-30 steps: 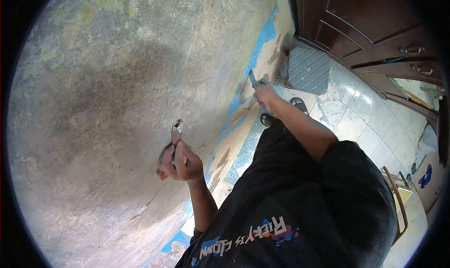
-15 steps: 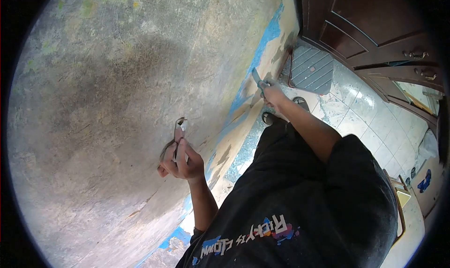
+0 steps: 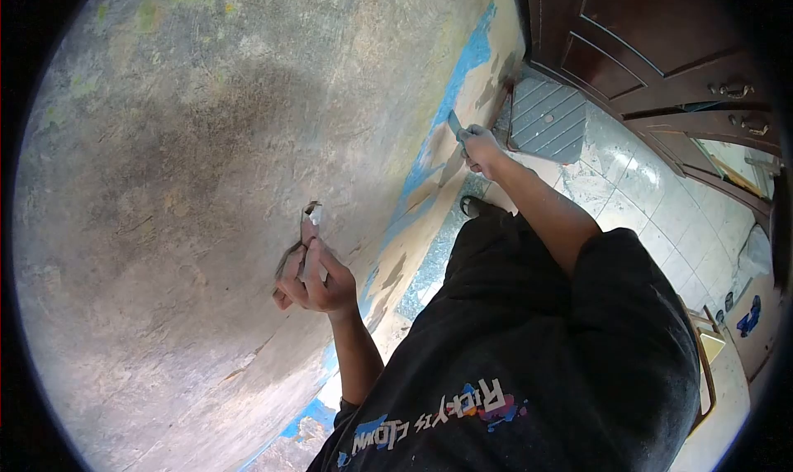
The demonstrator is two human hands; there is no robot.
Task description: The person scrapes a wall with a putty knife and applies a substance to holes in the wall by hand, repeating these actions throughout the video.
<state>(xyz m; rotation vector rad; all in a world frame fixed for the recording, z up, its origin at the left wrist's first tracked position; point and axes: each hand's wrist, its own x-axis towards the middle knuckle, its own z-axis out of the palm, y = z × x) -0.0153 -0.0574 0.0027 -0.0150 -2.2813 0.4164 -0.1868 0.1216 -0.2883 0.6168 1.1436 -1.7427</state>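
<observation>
At the right, my right hand [image 3: 481, 151] is closed round a scraper [image 3: 455, 123], its narrow grey-green blade against the lower wall beside a strip of blue paint [image 3: 472, 52]. My left hand [image 3: 320, 280] is closed in front of the grey, worn wall [image 3: 182, 216]. From its fingers juts a narrow pinkish-brown piece [image 3: 310, 227] with a bright whitish patch near its tip; I cannot tell what kind of thing it is. Its tip is close to the wall surface. Part of the piece is hidden by the fingers.
Dark wooden cabinets [image 3: 636, 38] with metal handles stand at the upper right. A grey ribbed mat [image 3: 547, 121] lies on the pale tiled floor [image 3: 652, 195]. Near my lower right is a wooden-framed chair [image 3: 708, 348]. A sandalled foot [image 3: 471, 207] shows below the wall.
My right hand and scraper have moved slightly along the wall, the blade a little higher in view. My left hand keeps its grip, and the view has shifted slightly.
</observation>
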